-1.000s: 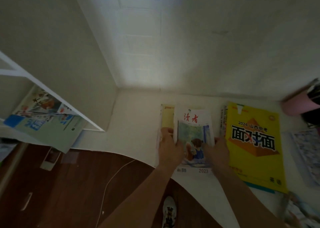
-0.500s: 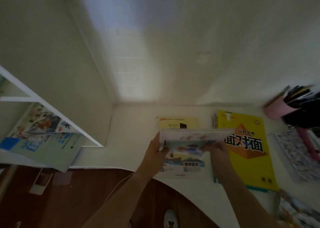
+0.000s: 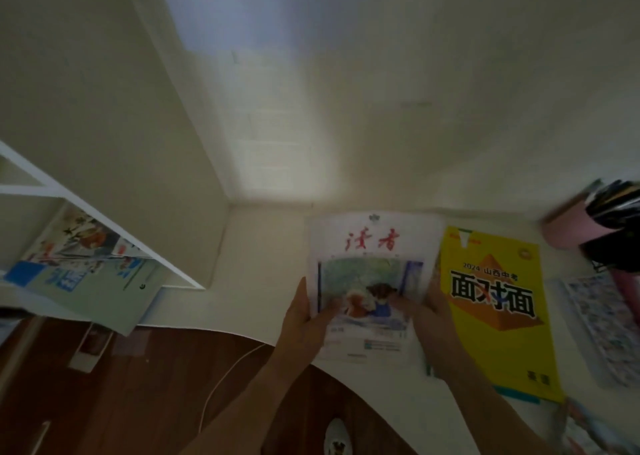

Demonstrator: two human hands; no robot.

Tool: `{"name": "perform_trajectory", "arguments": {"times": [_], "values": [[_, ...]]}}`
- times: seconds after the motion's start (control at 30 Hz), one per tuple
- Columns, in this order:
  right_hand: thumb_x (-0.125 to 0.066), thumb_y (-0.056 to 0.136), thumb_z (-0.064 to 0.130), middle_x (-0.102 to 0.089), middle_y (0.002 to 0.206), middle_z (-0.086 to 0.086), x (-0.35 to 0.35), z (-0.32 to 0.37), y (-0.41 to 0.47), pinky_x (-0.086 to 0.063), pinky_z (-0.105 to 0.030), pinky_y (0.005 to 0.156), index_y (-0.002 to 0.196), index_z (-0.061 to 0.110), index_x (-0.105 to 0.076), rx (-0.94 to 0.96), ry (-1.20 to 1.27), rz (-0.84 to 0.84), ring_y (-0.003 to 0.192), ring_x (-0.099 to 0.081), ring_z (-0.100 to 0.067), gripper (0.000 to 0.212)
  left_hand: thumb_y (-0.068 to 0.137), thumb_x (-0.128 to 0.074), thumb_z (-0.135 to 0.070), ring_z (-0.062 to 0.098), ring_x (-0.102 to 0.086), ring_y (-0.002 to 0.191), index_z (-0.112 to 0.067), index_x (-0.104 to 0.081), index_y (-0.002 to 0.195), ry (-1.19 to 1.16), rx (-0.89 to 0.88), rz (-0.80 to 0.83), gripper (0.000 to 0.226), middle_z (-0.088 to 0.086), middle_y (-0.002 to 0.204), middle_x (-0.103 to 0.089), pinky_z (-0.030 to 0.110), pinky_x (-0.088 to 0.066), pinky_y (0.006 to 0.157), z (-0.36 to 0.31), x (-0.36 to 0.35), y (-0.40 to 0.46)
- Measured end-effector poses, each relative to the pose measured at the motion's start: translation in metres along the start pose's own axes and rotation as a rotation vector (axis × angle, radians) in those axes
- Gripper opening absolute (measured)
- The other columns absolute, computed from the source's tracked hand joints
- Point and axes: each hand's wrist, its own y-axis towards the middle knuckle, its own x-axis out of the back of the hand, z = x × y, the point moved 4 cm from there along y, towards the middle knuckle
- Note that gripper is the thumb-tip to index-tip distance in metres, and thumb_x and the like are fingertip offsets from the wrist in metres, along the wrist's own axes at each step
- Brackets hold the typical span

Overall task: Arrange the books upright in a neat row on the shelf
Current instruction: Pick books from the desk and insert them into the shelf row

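Note:
A white magazine with red characters and a painted picture on its cover stands tilted up above the white desk. My left hand grips its lower left edge and my right hand grips its lower right edge. Under it lies another book flat on the desk, partly hidden. A large yellow book lies flat just to the right. On the white shelf at the left, several books lie slumped on their sides.
A pink pen holder with dark pens stands at the back right. A patterned book lies at the right edge. The wall corner is close behind the desk. A white cable runs over the brown floor below.
The magazine lay flat on the stack a second ago. Both hands have lifted it and tipped it up, so its cover now faces me, and the book beneath is uncovered.

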Motion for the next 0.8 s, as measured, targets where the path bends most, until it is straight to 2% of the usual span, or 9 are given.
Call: {"name": "perform_trajectory", "arguments": {"times": [0.1,0.17,0.27,0.33,0.43,0.57,0.67,0.8], "values": [[-0.070,0.088,-0.007,-0.077,0.091,0.019,-0.011,0.037,-0.006,-0.057,-0.015,0.064,0.116,0.029,-0.065,0.017,-0.027,0.020,0.085,-0.072,-0.002,0.046,0.095,-0.070,-0.021,0.010,-0.069,0.113,-0.034,-0.057,0.130,0.013,-0.053,-0.052,0.040,-0.010,0.120,-0.073,0.025,-0.058,0.091,-0.042,0.012,-0.012],[-0.071,0.086,-0.007,-0.078,0.096,0.014,-0.026,0.076,-0.016,-0.059,-0.019,0.067,0.121,0.027,-0.065,0.072,-0.044,0.081,0.089,-0.073,-0.006,0.049,0.096,-0.069,-0.016,0.006,-0.067,0.114,-0.038,-0.055,0.128,0.002,-0.109,-0.076,0.042,-0.013,0.122,-0.070,0.019,-0.056,0.088,-0.085,0.029,-0.025],[-0.069,0.088,-0.007,-0.078,0.104,0.006,-0.056,0.145,-0.046,-0.062,-0.030,0.077,0.123,0.025,-0.065,0.199,-0.078,0.184,0.096,-0.074,-0.015,0.047,0.098,-0.066,-0.016,0.010,-0.066,0.120,-0.028,-0.053,0.139,-0.024,-0.239,-0.156,0.045,-0.007,0.128,-0.070,0.026,-0.056,0.096,-0.158,0.062,-0.055],[-0.067,0.090,-0.007,-0.078,0.104,0.007,-0.079,0.194,-0.074,-0.062,-0.028,0.076,0.121,0.026,-0.065,0.304,-0.048,0.253,0.097,-0.075,-0.015,0.045,0.099,-0.064,-0.018,0.012,-0.066,0.120,-0.024,-0.053,0.142,-0.027,-0.354,-0.213,0.045,-0.007,0.127,-0.070,0.029,-0.056,0.099,-0.211,0.086,-0.084],[-0.062,0.094,-0.005,-0.077,0.108,0.011,-0.114,0.255,-0.120,-0.058,-0.020,0.077,0.124,0.030,-0.062,0.454,0.034,0.340,0.101,-0.073,-0.009,0.046,0.097,-0.064,-0.021,0.010,-0.068,0.116,-0.027,-0.056,0.137,-0.005,-0.509,-0.288,0.042,-0.009,0.123,-0.073,0.027,-0.056,0.095,-0.273,0.121,-0.133],[-0.076,0.085,0.016,-0.076,0.115,0.001,-0.168,0.308,-0.170,-0.059,-0.040,0.088,0.120,0.033,-0.069,0.588,0.133,0.381,0.107,-0.073,-0.021,0.040,0.094,-0.067,-0.023,0.015,-0.072,0.107,-0.020,-0.060,0.135,0.028,-0.687,-0.421,0.042,-0.004,0.115,-0.076,0.028,-0.058,0.086,-0.328,0.175,-0.194],[-0.068,0.089,0.007,-0.078,0.109,0.004,-0.219,0.338,-0.192,-0.057,-0.043,0.089,0.120,0.031,-0.069,0.645,0.153,0.403,0.102,-0.074,-0.019,0.039,0.092,-0.070,-0.017,0.014,-0.074,0.101,-0.017,-0.066,0.126,0.038,-0.780,-0.509,0.034,-0.003,0.110,-0.078,0.021,-0.056,0.081,-0.361,0.221,-0.233],[-0.066,0.092,0.005,-0.078,0.109,0.000,-0.305,0.386,-0.220,-0.056,-0.048,0.092,0.117,0.029,-0.073,0.650,0.180,0.506,0.103,-0.073,-0.025,0.035,0.092,-0.072,-0.021,0.004,-0.072,0.100,-0.030,-0.067,0.122,0.036,-0.823,-0.586,0.032,-0.013,0.109,-0.077,0.012,-0.053,0.077,-0.405,0.291,-0.269]]}}
